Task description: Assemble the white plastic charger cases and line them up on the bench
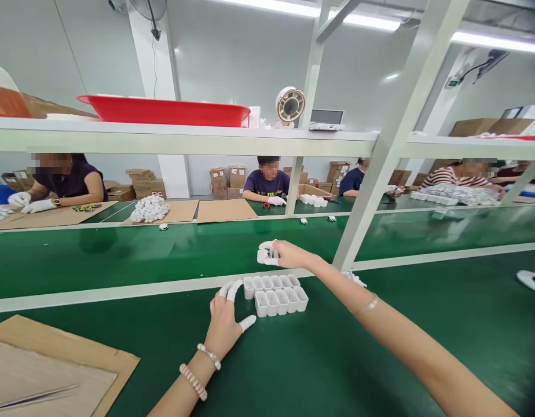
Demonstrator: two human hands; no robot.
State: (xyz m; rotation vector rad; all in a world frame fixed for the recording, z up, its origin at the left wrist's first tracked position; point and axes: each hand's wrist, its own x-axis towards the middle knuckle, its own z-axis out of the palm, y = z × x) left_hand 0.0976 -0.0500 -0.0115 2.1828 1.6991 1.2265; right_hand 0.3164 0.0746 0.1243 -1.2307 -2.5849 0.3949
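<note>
My right hand (pixel 281 253), with white finger covers, pinches a small white part (pixel 264 255) above the green belt. My left hand (pixel 226 317) rests on the green table, fingers apart and nothing between them, its covered fingertips by the left end of the white cups. Two rows of small white cups stand side by side, a back row (pixel 249 288) and a front row (pixel 281 303). The insides of the cups look empty from here.
Brown cardboard (pixel 124 356) with metal tweezers (pixel 35 397) lies at the lower left. A slanted white post (pixel 366 200) rises right of the cups. Across the belt (pixel 120 255), several people sit near a pile of white parts (pixel 150 209). A shelf (pixel 184 139) runs overhead.
</note>
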